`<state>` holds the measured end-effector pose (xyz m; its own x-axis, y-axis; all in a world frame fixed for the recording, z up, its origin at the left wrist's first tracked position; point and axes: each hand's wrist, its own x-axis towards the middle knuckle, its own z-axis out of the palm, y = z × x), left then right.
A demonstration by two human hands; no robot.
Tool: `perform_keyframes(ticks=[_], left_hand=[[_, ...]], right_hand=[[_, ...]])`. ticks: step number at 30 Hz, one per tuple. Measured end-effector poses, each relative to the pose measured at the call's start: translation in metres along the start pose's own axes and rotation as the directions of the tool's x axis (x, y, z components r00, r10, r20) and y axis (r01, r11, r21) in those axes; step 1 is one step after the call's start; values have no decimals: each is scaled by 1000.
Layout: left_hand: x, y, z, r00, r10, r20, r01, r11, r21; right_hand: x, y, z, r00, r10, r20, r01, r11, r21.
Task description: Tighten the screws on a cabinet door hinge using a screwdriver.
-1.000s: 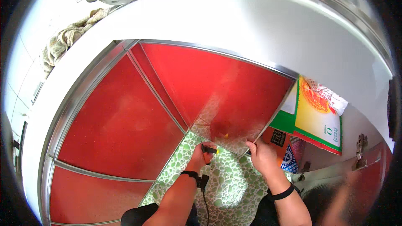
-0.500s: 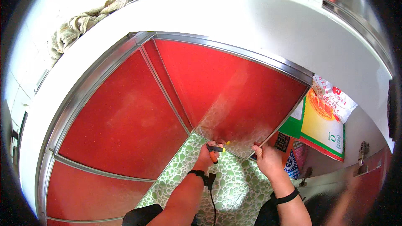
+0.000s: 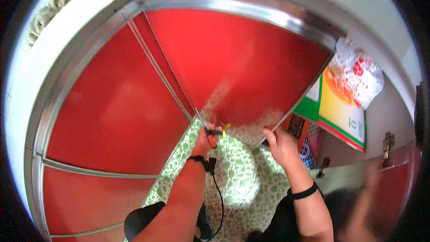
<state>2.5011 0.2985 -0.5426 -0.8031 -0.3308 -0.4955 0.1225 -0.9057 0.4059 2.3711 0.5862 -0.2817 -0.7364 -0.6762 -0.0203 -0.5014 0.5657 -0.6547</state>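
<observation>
My left hand (image 3: 204, 140) is closed around a thin-shafted hand tool (image 3: 211, 140) with orange, black and yellow handle parts. Its thin metal end points up at the lower left corner of a red cabinet door (image 3: 237, 67). Whether it touches the door or the frame, I cannot tell, and its exact kind is unclear. The fingers and thumb of my right hand (image 3: 281, 146) pinch the free right edge of that door, near its bottom corner. The door stands partly open, and its glossy face mirrors the floor and my left hand.
A fixed red panel (image 3: 121, 103) with metal trim adjoins on the left. Inside the cabinet sit a yellow and green package (image 3: 342, 110) and a white plastic bag (image 3: 367, 78). Another red door (image 3: 396, 188) with hinges stands open at the right. Green pebble-patterned floor (image 3: 235, 170) lies below.
My view has tilted down and come closer, so the scene sits higher and most of the countertop things are out of sight. Both hands keep about the same hold.
</observation>
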Motion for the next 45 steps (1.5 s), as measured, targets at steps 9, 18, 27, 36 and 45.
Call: perform_keyframes(ticks=[9, 18, 27, 36, 45], left_hand=[[-10, -8, 13, 992, 99, -83, -90, 990, 105], [-5, 0, 15, 992, 128, -18, -128, 992, 10], [-11, 5, 26, 969, 165, -185, -151, 984, 90], [-11, 6, 22, 953, 218, -208, -173, 961, 216], [-6, -4, 20, 946, 258, -195, -183, 925, 333]], right_hand=[[0, 4, 11, 990, -70, -119, 66, 997, -40], [2, 5, 20, 986, -61, -156, 34, 985, -167], [3, 1, 24, 983, -53, -177, 36, 995, -97], [1, -1, 24, 976, -89, -197, 83, 996, -40], [2, 0, 12, 991, -39, -126, 39, 999, 3]])
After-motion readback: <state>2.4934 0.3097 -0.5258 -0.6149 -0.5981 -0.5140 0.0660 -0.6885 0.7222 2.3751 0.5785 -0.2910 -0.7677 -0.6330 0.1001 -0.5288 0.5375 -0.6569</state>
